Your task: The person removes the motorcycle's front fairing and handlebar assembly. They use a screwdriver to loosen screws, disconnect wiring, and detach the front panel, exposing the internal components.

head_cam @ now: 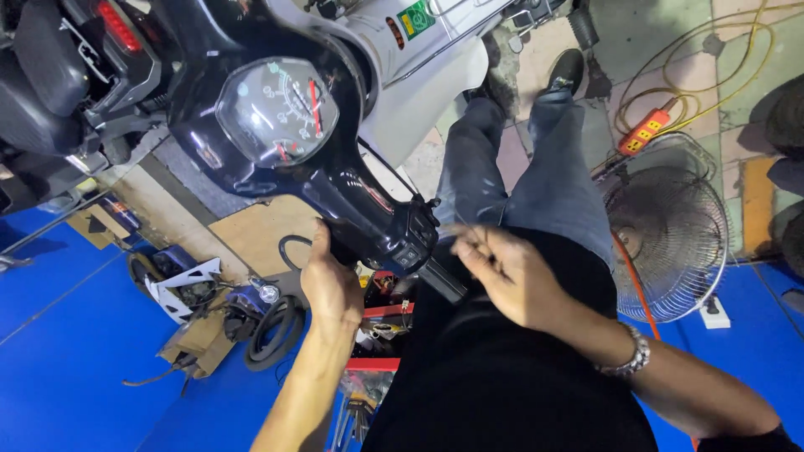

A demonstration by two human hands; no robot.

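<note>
Handlebar cover (335, 180) hides left hand's (331, 289) fingertips; blurred right hand (507, 272) pinches something unclear.

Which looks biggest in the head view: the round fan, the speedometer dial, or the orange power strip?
1. Fan, largest.
2. Speedometer dial, though it sits nearer the camera, so it may look bigger than it truly is.
3. Orange power strip, smallest.

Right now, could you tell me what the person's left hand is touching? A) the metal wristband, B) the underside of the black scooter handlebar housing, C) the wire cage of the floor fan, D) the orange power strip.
B: the left hand reaches up against the underside of the black handlebar housing, beside a black cable, while the floor fan and the orange power strip lie well off to the other side.
</note>
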